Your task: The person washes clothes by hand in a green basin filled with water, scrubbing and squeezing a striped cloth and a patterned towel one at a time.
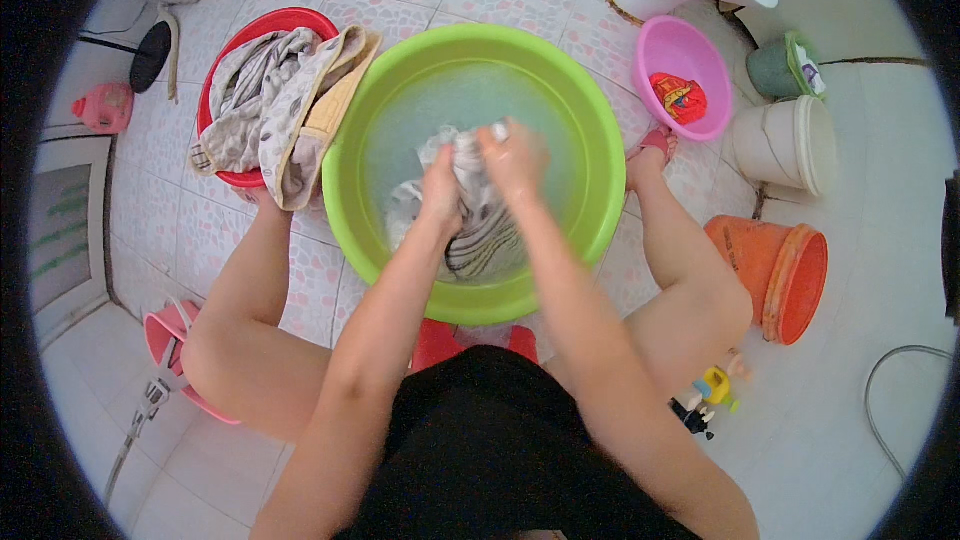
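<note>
A large green basin (355,225) of cloudy water stands on the floor between my legs. In it lies a wet, white and grey striped cloth (487,238), bunched up and partly under water. My left hand (440,190) is closed round one fold of this cloth. Close by on the right, my right hand (514,160) grips another part of it, slightly blurred by motion. Left of the green basin, a red basin (212,90) holds a heap of patterned grey and cream fabric (290,95), with one yellow-edged piece hanging over its rim toward the green basin.
At the upper right, a pink basin (690,35) contains a red and yellow packet (680,98). White (775,145), orange (765,265) and green (775,70) buckets line the right wall. Small toys (715,385) lie by my right thigh; a pink bucket (165,330) sits near my left knee.
</note>
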The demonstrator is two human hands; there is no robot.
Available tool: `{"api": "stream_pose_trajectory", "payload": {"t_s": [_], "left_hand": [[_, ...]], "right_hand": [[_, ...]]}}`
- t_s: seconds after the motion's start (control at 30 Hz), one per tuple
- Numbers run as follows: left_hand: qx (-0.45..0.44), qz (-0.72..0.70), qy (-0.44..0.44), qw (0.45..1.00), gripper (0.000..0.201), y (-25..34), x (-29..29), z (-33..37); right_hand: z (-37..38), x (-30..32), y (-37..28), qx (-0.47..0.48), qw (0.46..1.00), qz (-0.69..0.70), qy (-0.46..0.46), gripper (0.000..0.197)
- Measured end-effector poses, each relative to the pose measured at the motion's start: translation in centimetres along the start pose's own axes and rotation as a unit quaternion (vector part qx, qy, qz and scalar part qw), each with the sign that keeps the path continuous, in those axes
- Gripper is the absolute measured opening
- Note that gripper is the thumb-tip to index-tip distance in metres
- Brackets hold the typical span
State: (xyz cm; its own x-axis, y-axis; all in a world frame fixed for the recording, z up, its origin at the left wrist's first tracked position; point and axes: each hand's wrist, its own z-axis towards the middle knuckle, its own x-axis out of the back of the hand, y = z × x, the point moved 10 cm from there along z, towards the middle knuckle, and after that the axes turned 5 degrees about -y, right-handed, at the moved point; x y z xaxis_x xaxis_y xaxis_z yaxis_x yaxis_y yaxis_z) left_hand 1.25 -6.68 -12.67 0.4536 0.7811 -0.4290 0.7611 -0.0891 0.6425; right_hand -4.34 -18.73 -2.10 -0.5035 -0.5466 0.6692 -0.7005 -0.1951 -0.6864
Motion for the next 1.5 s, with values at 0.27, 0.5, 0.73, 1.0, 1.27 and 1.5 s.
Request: {"api": "stream_pose_trajectory", "payload": {"t_s": [0.27,0.5,0.73,1.0,1.27,1.5], "left_hand": [[-0.133,0.401,-0.042,0.906,0.067,11.7,-0.4,-1.6],[-0.339,0.630,0.002,0.699,0.059,13.2,-2.8,-1.9],[-0.242,0.810,0.024,0.534,0.088,3.5,-1.7,-3.1],[-0.131,0.834,0.025,0.535,0.083,-0.1,-0.3,0.6],[0.047,0.756,-0.040,0.652,0.065,-10.6,10.4,9.9],[-0.123,0.750,-0.087,0.644,0.084,-1.2,4.0,10.9]], "right_hand": [[3.7,5.2,6.7,0.064,0.989,0.085,-0.105,0.043],[2.2,4.4,6.5,0.139,0.971,-0.196,0.019,0.056],[-1.7,-3.5,8.5,0.100,0.935,-0.332,-0.070,0.100],[0.8,-7.8,12.8,-0.022,0.919,-0.355,-0.173,0.088],[3.4,-9.0,13.0,0.055,0.942,-0.307,-0.122,0.060],[9.1,-7.6,15.6,-0.073,0.959,-0.139,-0.237,0.052]]}}
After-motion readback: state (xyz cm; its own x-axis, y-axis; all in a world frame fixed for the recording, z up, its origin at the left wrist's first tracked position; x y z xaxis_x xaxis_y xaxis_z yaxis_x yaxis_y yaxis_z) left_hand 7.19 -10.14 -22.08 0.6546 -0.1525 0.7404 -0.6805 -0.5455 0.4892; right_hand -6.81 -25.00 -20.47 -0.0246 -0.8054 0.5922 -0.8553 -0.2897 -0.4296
